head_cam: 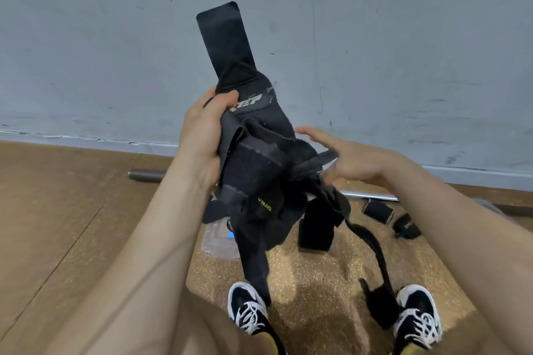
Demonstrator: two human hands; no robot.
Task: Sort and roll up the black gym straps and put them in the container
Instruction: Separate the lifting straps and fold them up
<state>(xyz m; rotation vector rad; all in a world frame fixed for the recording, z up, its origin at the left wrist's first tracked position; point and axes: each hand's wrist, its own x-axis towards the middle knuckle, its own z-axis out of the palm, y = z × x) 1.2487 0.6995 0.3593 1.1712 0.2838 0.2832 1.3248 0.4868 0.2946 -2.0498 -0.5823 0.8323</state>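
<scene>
My left hand grips a tangled bundle of black gym straps held up in front of me, thumb pressed on a strap with white lettering. One flat strap end sticks straight up above the bundle. Several strap tails hang down toward the floor. My right hand sits at the bundle's right side with fingers straight, touching a strap edge. Two rolled black straps lie on the floor to the right. A clear plastic container lies on the floor, mostly hidden behind the bundle.
A metal bar lies along the base of the grey wall. I stand on a speckled cork mat set into a wooden floor. My two black-and-white shoes show at the bottom.
</scene>
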